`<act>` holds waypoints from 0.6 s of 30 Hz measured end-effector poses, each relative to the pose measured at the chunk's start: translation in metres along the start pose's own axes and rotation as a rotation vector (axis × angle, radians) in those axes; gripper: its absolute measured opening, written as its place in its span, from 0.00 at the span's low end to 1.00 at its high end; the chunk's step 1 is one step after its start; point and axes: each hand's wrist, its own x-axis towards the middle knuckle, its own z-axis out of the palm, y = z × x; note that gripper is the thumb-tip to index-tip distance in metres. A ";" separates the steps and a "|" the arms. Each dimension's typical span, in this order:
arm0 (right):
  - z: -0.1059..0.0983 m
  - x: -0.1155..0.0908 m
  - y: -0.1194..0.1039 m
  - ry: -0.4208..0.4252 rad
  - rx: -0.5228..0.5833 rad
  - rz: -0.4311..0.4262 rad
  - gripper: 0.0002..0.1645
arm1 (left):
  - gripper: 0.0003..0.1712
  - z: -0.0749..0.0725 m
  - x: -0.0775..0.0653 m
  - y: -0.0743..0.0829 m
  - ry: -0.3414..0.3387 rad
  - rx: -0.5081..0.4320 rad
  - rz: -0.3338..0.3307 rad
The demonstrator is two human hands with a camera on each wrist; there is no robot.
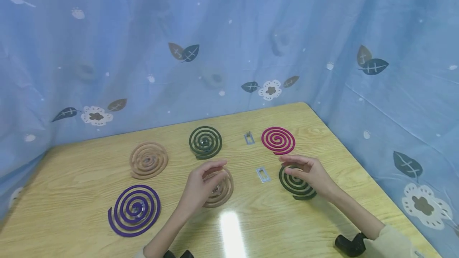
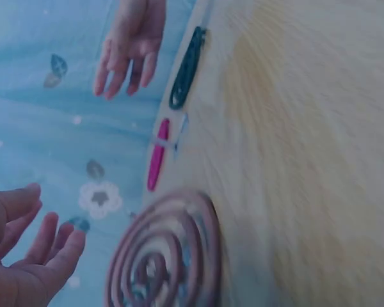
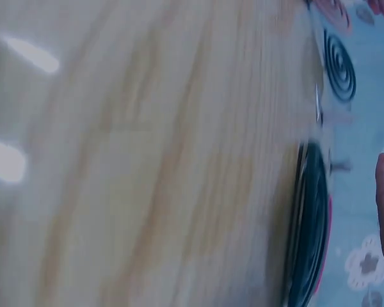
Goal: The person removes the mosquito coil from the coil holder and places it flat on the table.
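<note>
Head view: two bare hands hang over a pale wooden table [image 1: 279,226], well apart from each other, and neither holds anything. The left hand [image 1: 201,180] is at the middle, palm turned inward, with the fingers gently bent and the thumb separated from them by a clear gap. It hovers above a front tan coil [image 1: 223,192], a flat spiral lying on the table, and hides part of it. The right hand [image 1: 312,173] has much the same loose shape, thumb and fingers apart, above a right-hand dark green coil [image 1: 297,186]. In the left wrist view, the left hand's fingers are spread and clear of the tan spiral beside them. The right wrist view shows only part of the right hand, at the edge, apart from the green spiral.

Between the hands lies a near metal stand [image 1: 263,174], small and flat; a far metal stand [image 1: 249,138] lies behind it. Toward the back right is a magenta coil [image 1: 278,140], just beyond the right hand's fingertips. A back dark green coil [image 1: 205,142] lies beyond the left hand. Farther left are a back tan coil [image 1: 148,160] and, nearer the viewer, a purple coil [image 1: 134,210]. Blue cloth [image 1: 229,7] printed with leaves and flowers hangs behind.
</note>
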 end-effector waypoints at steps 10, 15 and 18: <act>0.052 -0.006 -0.013 -0.086 0.115 0.112 0.22 | 0.21 -0.050 -0.036 -0.013 0.101 0.060 -0.078; 0.070 -0.002 -0.010 -0.222 0.114 0.137 0.24 | 0.26 -0.062 -0.044 -0.021 0.120 0.128 -0.083; 0.076 0.009 -0.007 -0.312 0.121 0.149 0.29 | 0.32 -0.065 -0.045 -0.027 0.098 0.180 -0.091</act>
